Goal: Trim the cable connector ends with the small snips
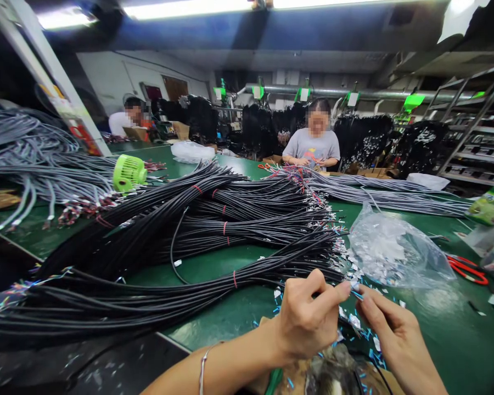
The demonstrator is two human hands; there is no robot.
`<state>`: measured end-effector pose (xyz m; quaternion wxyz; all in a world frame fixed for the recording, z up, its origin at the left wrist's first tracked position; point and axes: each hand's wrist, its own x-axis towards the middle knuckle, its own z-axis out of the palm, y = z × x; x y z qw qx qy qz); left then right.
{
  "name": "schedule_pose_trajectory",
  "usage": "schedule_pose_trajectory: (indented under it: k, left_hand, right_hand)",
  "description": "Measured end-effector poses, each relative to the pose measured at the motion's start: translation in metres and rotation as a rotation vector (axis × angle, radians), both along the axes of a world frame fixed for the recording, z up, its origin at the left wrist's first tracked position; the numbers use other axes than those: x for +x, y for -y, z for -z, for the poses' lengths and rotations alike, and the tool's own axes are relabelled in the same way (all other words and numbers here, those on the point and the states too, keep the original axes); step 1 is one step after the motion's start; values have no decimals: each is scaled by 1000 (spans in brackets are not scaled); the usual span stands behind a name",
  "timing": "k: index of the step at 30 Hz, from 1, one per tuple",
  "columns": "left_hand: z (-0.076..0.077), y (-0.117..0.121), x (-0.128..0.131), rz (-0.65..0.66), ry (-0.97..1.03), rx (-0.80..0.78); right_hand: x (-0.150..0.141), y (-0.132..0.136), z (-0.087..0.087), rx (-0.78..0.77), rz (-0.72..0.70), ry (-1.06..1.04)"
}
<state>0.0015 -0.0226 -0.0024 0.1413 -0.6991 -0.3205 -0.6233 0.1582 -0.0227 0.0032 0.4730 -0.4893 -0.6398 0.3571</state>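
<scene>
My left hand (307, 315), with a silver bangle on its wrist, is closed in a pinch at the end of a cable. Thin blue and white wires (356, 292) show between the two hands. From the other side, my right hand (391, 329) pinches the same wires between thumb and fingers. Just behind the hands lies a bundle of black cables (214, 291), tied with a red band (235, 278), its stripped ends towards my fingers. Blue insulation scraps (376, 356) and bits of foil are scattered beneath my hands.
More black cable bundles (247, 227) and grey cables (395, 200) cover the green table (448, 318). A clear plastic bag (395, 249) of scraps sits right, beside red-handled scissors (467, 270). Left stands a green fan (129, 173). A person (312, 145) works opposite, another (121, 123) far left.
</scene>
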Motion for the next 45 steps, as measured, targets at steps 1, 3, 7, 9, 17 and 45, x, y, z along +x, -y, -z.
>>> schedule_pose_trajectory:
  k: [1,3,7,9,17,45]
  left_hand:
    - [0,0,0,-3,0,-2]
    - [0,1,0,-7,1,-8]
    - [-1,2,1,-8,0,-26]
    - [-2,3,1,-3,3,-33]
    - [-2,5,2,1,4,-39]
    - [-30,2,-7,547,254,-986]
  right_hand:
    - [0,0,0,2,-12,4]
    - [-1,0,-2,-3,-14,-8]
    - [-5,3,-4,-21,10,-64]
    - [-6,4,-5,-33,1,-81]
    - [-1,1,-2,9,-73,-42]
    - [19,-8,-1,566,115,407]
